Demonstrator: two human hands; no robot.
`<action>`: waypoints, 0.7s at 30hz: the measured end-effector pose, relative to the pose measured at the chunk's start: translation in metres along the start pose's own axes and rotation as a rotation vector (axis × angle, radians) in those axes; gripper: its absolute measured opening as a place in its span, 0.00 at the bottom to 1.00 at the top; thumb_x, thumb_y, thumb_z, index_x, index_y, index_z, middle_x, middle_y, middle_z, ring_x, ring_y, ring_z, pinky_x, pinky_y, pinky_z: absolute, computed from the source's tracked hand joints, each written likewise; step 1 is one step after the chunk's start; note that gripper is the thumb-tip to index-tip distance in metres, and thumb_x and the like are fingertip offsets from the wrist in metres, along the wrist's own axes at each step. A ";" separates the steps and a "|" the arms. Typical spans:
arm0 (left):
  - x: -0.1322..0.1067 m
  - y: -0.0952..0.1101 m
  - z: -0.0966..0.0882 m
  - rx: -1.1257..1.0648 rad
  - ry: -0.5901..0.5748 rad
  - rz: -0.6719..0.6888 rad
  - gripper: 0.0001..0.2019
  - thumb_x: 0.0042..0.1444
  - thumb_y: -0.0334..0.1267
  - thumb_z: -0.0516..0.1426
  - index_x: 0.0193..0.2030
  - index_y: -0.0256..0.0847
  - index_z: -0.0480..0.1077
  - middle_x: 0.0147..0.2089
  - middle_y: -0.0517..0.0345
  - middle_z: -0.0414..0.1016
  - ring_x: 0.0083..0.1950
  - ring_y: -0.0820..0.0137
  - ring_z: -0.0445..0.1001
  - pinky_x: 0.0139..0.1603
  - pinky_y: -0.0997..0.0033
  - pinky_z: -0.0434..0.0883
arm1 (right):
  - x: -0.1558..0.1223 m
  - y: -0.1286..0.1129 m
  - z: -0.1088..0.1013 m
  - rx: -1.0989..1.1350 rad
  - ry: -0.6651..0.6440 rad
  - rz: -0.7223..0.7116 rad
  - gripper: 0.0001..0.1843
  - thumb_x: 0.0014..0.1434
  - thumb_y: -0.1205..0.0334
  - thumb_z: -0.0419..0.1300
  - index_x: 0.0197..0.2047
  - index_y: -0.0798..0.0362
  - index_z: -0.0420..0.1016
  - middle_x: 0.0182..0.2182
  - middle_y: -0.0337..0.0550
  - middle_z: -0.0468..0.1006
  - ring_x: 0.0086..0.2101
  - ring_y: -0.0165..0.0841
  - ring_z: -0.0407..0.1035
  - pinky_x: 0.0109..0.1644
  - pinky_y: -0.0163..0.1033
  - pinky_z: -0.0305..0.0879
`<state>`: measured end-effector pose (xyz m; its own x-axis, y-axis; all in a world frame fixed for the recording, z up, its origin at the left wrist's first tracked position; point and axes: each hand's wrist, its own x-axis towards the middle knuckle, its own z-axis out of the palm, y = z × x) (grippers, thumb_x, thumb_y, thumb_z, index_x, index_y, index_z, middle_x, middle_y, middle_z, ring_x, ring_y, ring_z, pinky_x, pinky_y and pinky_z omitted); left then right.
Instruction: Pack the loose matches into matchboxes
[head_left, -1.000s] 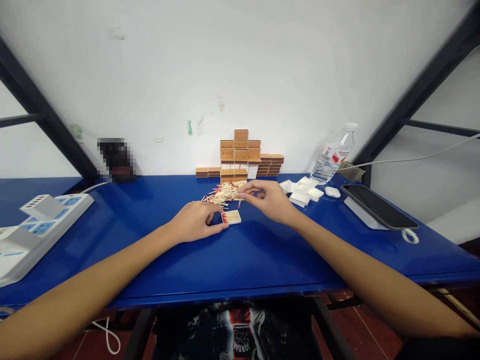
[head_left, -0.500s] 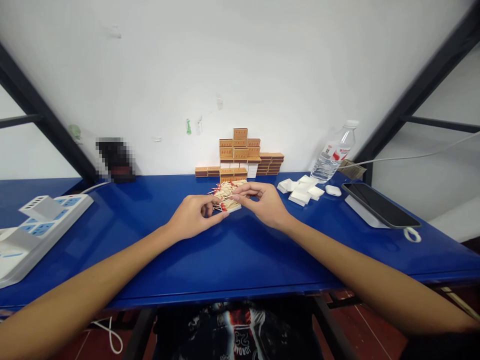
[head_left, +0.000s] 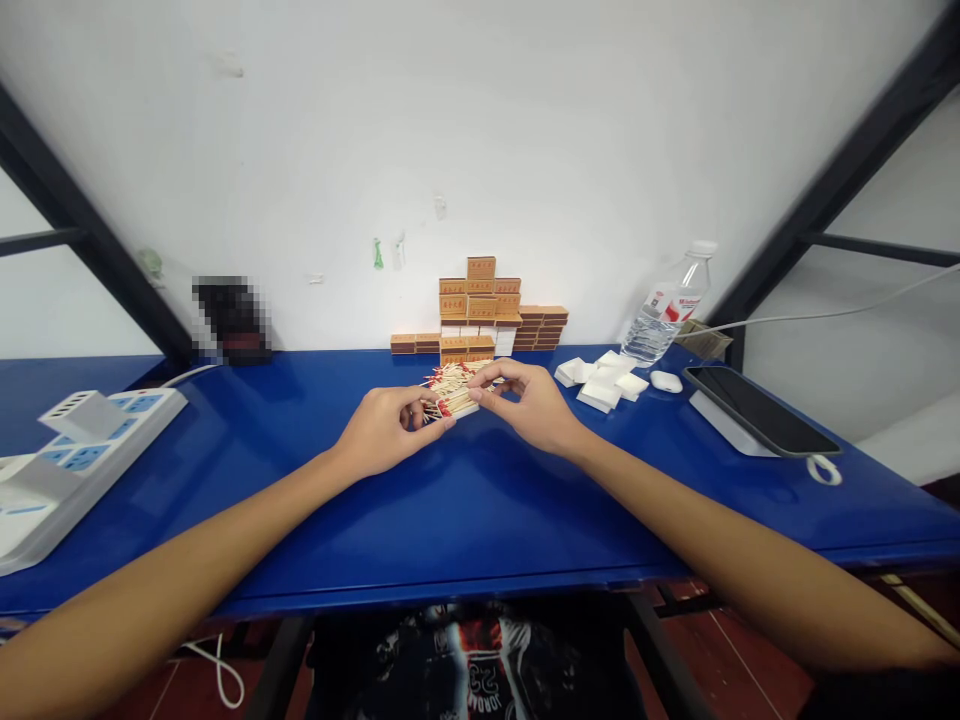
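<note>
My left hand (head_left: 386, 428) pinches the near end of a small white matchbox tray (head_left: 459, 405) filled with red-tipped matches, lifted just off the blue table (head_left: 465, 500). My right hand (head_left: 529, 400) grips the tray's far end with thumb and fingers curled. Right behind both hands lies a loose heap of matches (head_left: 450, 377). Brown matchboxes (head_left: 480, 305) are stacked against the wall beyond the heap.
White empty trays (head_left: 604, 382) lie at the right of the heap, with a water bottle (head_left: 667, 315), a white earbud case (head_left: 665, 381) and a phone on a stand (head_left: 757, 410). A white power strip (head_left: 67, 450) occupies the table's left end.
The tray lay on the table under my left fingers a second ago. Both hands have since lifted it and moved it back toward the match heap.
</note>
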<state>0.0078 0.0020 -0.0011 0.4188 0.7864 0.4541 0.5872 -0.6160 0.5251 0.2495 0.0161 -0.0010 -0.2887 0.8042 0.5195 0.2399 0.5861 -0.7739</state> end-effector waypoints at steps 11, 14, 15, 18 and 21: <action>0.001 -0.002 0.000 0.037 0.000 0.038 0.15 0.61 0.49 0.64 0.45 0.38 0.79 0.23 0.66 0.72 0.23 0.75 0.67 0.28 0.75 0.64 | 0.001 0.008 -0.003 -0.010 -0.146 0.093 0.09 0.60 0.54 0.67 0.36 0.51 0.80 0.44 0.47 0.79 0.46 0.39 0.73 0.45 0.44 0.72; 0.000 -0.003 0.001 0.032 -0.023 0.065 0.16 0.61 0.49 0.64 0.47 0.38 0.79 0.24 0.66 0.71 0.23 0.76 0.67 0.28 0.75 0.64 | 0.002 0.009 -0.004 -0.001 -0.127 0.104 0.09 0.60 0.54 0.67 0.38 0.51 0.81 0.44 0.47 0.79 0.46 0.39 0.73 0.47 0.46 0.71; 0.000 -0.003 0.001 0.032 -0.034 0.075 0.16 0.62 0.49 0.64 0.48 0.39 0.79 0.24 0.66 0.71 0.23 0.76 0.67 0.28 0.75 0.64 | 0.002 0.010 -0.005 0.004 -0.119 0.107 0.09 0.60 0.54 0.67 0.38 0.51 0.81 0.44 0.47 0.79 0.46 0.39 0.73 0.48 0.46 0.71; 0.000 -0.004 0.002 0.032 -0.046 0.087 0.17 0.62 0.49 0.63 0.49 0.39 0.79 0.24 0.66 0.71 0.23 0.76 0.67 0.28 0.75 0.64 | 0.002 0.009 -0.005 -0.006 -0.122 0.100 0.08 0.59 0.56 0.67 0.37 0.51 0.81 0.44 0.47 0.79 0.46 0.39 0.73 0.46 0.45 0.71; 0.000 -0.004 0.002 0.018 -0.048 0.089 0.17 0.62 0.49 0.63 0.49 0.38 0.78 0.24 0.65 0.72 0.23 0.76 0.67 0.28 0.75 0.64 | 0.001 0.008 -0.004 -0.031 -0.153 0.082 0.07 0.59 0.57 0.66 0.36 0.51 0.80 0.43 0.47 0.79 0.45 0.40 0.73 0.44 0.44 0.72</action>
<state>0.0068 0.0046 -0.0045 0.5023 0.7301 0.4633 0.5582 -0.6830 0.4711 0.2544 0.0221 -0.0055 -0.4042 0.8265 0.3919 0.2963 0.5236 -0.7988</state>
